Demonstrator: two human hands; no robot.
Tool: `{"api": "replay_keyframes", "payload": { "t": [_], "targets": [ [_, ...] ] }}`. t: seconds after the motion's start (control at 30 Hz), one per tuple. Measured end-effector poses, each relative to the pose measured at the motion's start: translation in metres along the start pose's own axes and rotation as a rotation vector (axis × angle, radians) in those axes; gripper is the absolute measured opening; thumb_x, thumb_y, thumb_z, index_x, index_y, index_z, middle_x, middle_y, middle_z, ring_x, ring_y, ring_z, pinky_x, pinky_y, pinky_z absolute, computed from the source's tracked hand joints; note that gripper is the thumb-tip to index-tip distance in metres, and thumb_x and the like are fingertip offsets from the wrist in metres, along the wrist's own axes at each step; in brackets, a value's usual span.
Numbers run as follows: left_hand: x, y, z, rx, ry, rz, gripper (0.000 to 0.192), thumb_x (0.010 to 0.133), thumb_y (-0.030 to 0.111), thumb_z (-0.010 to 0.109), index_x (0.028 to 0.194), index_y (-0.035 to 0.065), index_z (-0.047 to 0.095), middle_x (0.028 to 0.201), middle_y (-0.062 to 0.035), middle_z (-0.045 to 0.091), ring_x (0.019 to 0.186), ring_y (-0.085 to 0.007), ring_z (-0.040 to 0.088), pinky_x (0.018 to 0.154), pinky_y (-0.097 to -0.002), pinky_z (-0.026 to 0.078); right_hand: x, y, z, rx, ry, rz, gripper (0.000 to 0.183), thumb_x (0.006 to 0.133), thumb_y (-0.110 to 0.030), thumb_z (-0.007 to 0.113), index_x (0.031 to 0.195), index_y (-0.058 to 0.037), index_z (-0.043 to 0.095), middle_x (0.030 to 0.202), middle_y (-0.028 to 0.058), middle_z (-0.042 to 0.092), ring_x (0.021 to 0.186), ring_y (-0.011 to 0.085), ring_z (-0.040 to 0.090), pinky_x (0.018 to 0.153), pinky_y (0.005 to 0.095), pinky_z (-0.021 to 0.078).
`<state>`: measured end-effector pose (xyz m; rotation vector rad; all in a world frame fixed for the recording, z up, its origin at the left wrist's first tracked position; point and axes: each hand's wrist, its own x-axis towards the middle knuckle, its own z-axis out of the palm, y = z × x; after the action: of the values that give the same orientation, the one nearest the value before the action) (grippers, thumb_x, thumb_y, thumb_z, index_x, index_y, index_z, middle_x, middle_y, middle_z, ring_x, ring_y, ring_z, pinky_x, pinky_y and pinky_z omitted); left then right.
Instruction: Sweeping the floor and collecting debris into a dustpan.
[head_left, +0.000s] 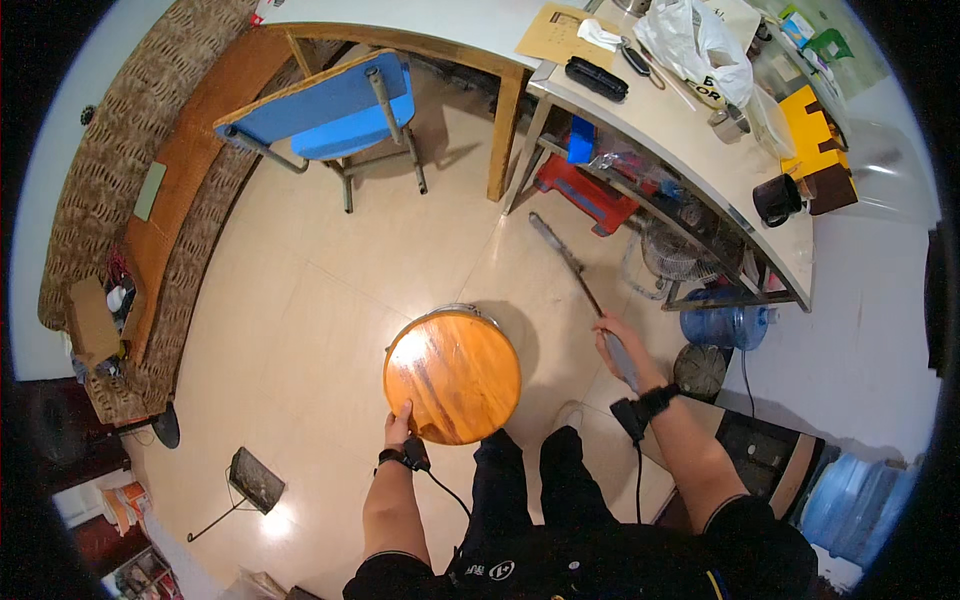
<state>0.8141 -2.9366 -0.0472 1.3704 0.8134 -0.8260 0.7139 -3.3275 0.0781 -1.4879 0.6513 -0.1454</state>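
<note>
My left hand (400, 427) grips the near-left rim of a round wooden stool seat (454, 379), thumb on top. The seat is glossy and orange-brown, and a bit of its metal frame (469, 309) shows past the far rim. In my right hand (630, 345) is the handle of a long broom (589, 289), slanting forward and left. Its narrow head (547, 232) lies out by the shelf table, with dark fluff clinging along it. Both wrists wear dark bands with cabled devices.
A long-handled dustpan (257, 480) stands at left. Ahead is a blue chair (330, 112) beside a wooden-legged table (506, 135). On the right, a cluttered table (697, 150) has a red plastic stool (585, 193) and a fan (679, 247) below; water bottles (724, 319) stand nearby. A patterned sofa (195, 247) lines the left.
</note>
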Motion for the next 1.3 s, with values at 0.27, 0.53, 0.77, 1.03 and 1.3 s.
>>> {"api": "replay_keyframes", "payload": {
  "t": [0.27,0.53,0.77,1.03,1.3],
  "targets": [
    [0.032,-0.036,-0.011,-0.024,-0.047,0.125,0.051,0.073,0.032,0.060,0.105,-0.0030,0.040,0.099,-0.0125,0.051,0.085,-0.0218,0.052,0.073,-0.0315,0.044,-0.021,0.023,-0.005,0.272,0.069,0.586,0.048,0.072,-0.021,0.053,0.114,-0.0025,0.040,0.064,0.0008,0.049,0.048,0.0093,0.045,0.039,0.0220,0.0312],
    [0.022,-0.028,-0.004,0.035,0.008,0.086,0.062,0.072,0.037,0.060,0.111,-0.0040,0.036,0.105,-0.0150,0.048,0.091,-0.0274,0.051,0.077,-0.0378,0.043,-0.115,-0.005,-0.036,-0.415,-0.207,0.076,0.020,0.073,-0.013,0.051,0.092,-0.0049,0.051,0.069,0.0046,0.052,0.053,0.0123,0.049,0.044,0.0225,0.0374],
    [-0.002,-0.032,-0.006,0.077,0.049,-0.142,0.067,0.068,0.046,0.060,0.111,-0.0003,0.038,0.106,-0.0124,0.048,0.095,-0.0240,0.048,0.071,-0.0388,0.045,-0.088,-0.043,-0.020,-0.756,-0.227,-0.403,0.011,0.073,-0.010,0.052,0.082,-0.0038,0.051,0.086,0.0074,0.055,0.069,0.0137,0.052,0.058,0.0213,0.0393],
    [-0.012,-0.046,0.008,-0.147,0.006,-0.013,0.055,0.078,0.039,0.051,0.117,0.0069,0.029,0.113,-0.0133,0.042,0.096,-0.0298,0.048,0.070,-0.0457,0.046,-0.044,-0.008,0.019,0.088,-0.287,0.636,0.036,0.072,-0.018,0.054,0.104,-0.0020,0.050,0.074,0.0000,0.047,0.067,0.0068,0.044,0.058,0.0183,0.0348],
    [-0.025,-0.043,0.023,-0.188,-0.045,-0.016,0.053,0.078,0.039,0.050,0.114,0.0081,0.027,0.113,-0.0156,0.040,0.097,-0.0331,0.047,0.071,-0.0484,0.046,-0.171,0.016,-0.057,-0.936,-0.626,0.025,0.015,0.067,-0.008,0.054,0.082,-0.0097,0.053,0.110,0.0140,0.045,0.091,0.0271,0.048,0.077,0.0313,0.0367]
  ]
}}
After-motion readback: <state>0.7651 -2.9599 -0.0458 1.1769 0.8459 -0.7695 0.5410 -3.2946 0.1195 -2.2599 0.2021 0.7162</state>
